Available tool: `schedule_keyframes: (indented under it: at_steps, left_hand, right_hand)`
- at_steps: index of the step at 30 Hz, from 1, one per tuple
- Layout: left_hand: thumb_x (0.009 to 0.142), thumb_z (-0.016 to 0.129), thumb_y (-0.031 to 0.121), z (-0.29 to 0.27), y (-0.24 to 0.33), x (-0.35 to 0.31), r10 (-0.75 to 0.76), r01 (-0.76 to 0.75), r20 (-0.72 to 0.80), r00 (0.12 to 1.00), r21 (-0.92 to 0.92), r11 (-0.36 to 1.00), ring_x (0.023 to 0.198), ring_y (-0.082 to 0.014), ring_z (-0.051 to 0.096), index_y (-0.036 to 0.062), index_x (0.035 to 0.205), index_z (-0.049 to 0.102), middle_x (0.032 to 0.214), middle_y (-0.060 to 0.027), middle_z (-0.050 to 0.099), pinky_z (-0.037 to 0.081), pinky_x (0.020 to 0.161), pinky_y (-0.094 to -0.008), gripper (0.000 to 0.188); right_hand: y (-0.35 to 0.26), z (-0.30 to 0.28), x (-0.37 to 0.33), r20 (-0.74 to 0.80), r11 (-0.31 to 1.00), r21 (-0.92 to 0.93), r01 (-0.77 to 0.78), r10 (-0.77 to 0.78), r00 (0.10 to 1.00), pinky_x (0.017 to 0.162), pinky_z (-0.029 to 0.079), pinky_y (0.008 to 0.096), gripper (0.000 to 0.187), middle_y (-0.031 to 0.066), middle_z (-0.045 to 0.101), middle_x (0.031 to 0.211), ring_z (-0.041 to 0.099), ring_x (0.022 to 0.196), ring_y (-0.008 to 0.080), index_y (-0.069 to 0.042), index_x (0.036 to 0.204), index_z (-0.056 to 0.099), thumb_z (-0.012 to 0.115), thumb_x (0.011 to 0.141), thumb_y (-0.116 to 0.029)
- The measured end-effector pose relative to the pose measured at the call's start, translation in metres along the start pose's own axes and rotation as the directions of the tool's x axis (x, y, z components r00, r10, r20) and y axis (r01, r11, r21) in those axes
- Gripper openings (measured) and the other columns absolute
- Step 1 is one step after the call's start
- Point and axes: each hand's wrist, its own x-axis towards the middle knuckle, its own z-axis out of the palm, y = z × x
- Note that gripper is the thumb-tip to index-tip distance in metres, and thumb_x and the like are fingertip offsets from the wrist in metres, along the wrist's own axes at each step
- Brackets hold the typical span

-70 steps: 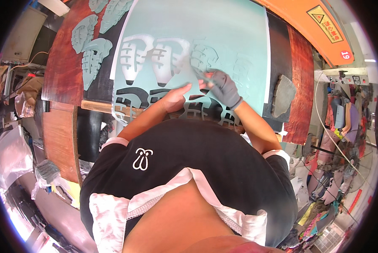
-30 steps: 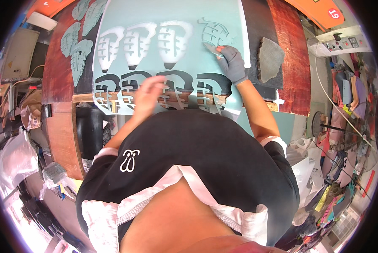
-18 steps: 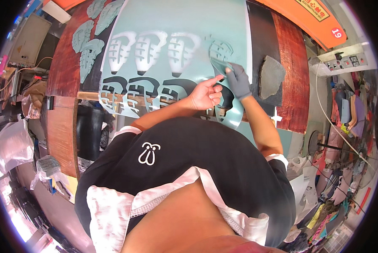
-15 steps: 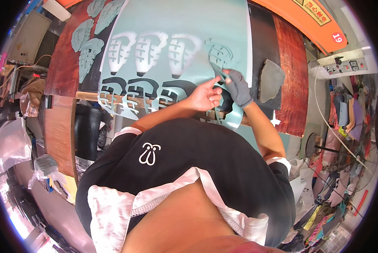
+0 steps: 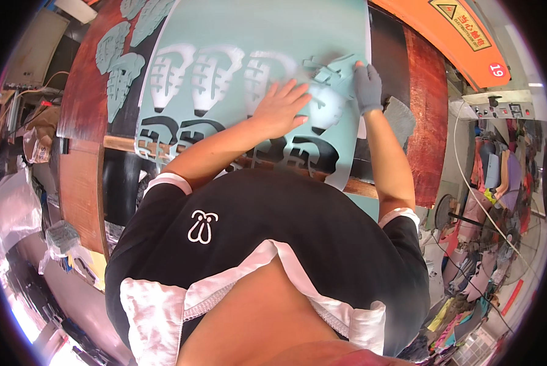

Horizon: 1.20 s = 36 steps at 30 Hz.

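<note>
A pale green sheet (image 5: 224, 24) with shoe-upper-shaped cutouts lies across the board in front of me. My left hand (image 5: 281, 110) is open, its fingers spread over the sheet beside a white-backed cutout (image 5: 215, 76). At the sheet's right side, my right hand (image 5: 368, 87), in a grey fingerless glove, pinches the edge of a slotted pale green cut piece (image 5: 334, 71). This piece is raised and slightly blurred, its underside hidden. Just below it, a white opening with a dark tip (image 5: 323, 110) shows in the sheet.
Several loose cut pieces (image 5: 124, 79) rest on the reddish-brown board (image 5: 84, 91) at the left. A grey flat scrap (image 5: 399, 117) lies right of the sheet. An orange machine beam (image 5: 444, 36) crosses the far right. Coloured material scraps (image 5: 496, 165) hang at the right.
My right hand has moved up and right, lifting the cut piece out of the sheet and baring a white opening. My left hand has moved left and spread its fingers.
</note>
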Motion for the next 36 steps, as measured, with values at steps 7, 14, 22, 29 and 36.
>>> schedule_keyframes:
  at_steps: [7, 14, 22, 29, 36]
  left_hand:
    - [0.089, 0.050, 0.036, 0.034, -0.016, -0.004, -0.047, 0.038, 0.166, 0.985, 0.057, 0.998, 0.135, -0.0259, 0.023, 0.0121, 0.134, 0.040, 0.145, -0.0044, 0.030, 0.020, 0.107, -0.0507, 0.052]
    - [0.087, 0.051, 0.037, 0.035, -0.016, -0.008, -0.022, 0.016, 0.118, 0.993, 0.046, 0.999, 0.133, -0.0261, 0.026, 0.0115, 0.132, 0.042, 0.144, -0.0053, 0.032, 0.022, 0.105, -0.0523, 0.052]
    - [0.088, 0.049, 0.037, 0.039, -0.016, -0.010, 0.006, -0.021, 0.105, 0.994, 0.136, 0.990, 0.132, -0.0282, 0.028, 0.0123, 0.132, 0.042, 0.144, -0.0052, 0.031, 0.022, 0.105, -0.0523, 0.051]
    - [0.090, 0.048, 0.032, 0.030, -0.015, -0.008, -0.006, 0.008, 0.087, 0.996, -0.019, 1.000, 0.130, -0.0316, 0.030, 0.0096, 0.130, 0.044, 0.140, -0.0110, 0.037, 0.023, 0.106, -0.0480, 0.046]
    - [0.090, 0.055, 0.028, -0.056, -0.038, -0.004, -0.517, 0.033, -0.265, 0.814, -0.867, 0.497, 0.116, -0.0178, 0.045, 0.0008, 0.124, 0.047, 0.124, -0.0099, 0.050, 0.037, 0.097, -0.0332, 0.044]
  right_hand:
    - [-0.007, -0.025, 0.113, -0.304, 0.992, 0.078, -0.097, 0.117, 0.945, 0.061, 0.045, 0.0338, 0.036, 0.0112, 0.060, 0.069, 0.058, 0.066, 0.0188, 0.005, 0.081, 0.061, 0.048, 0.086, -0.028]
    - [-0.004, -0.049, 0.174, -0.552, 0.848, -0.511, -0.141, -0.198, 0.810, 0.070, 0.049, 0.0399, 0.046, 0.0202, 0.065, 0.084, 0.064, 0.082, 0.0301, 0.005, 0.087, 0.063, 0.046, 0.084, -0.037]
    - [-0.067, -0.137, 0.118, -0.552, 0.994, -0.068, 0.090, -0.112, 0.826, 0.068, 0.045, 0.0374, 0.049, 0.0160, 0.063, 0.079, 0.057, 0.071, 0.0251, 0.005, 0.086, 0.061, 0.043, 0.086, -0.040]
    - [-0.084, -0.094, 0.014, -0.188, 0.765, 0.645, 0.001, 0.157, 0.970, 0.065, 0.046, 0.0298, 0.032, 0.0089, 0.061, 0.083, 0.056, 0.074, 0.0160, 0.000, 0.099, 0.059, 0.049, 0.089, -0.029]
    - [-0.124, -0.025, -0.068, 0.024, 0.845, 0.528, -0.082, 0.082, 0.996, 0.061, 0.044, 0.0279, 0.036, 0.0075, 0.060, 0.078, 0.055, 0.068, 0.0124, -0.001, 0.090, 0.060, 0.045, 0.091, -0.034]
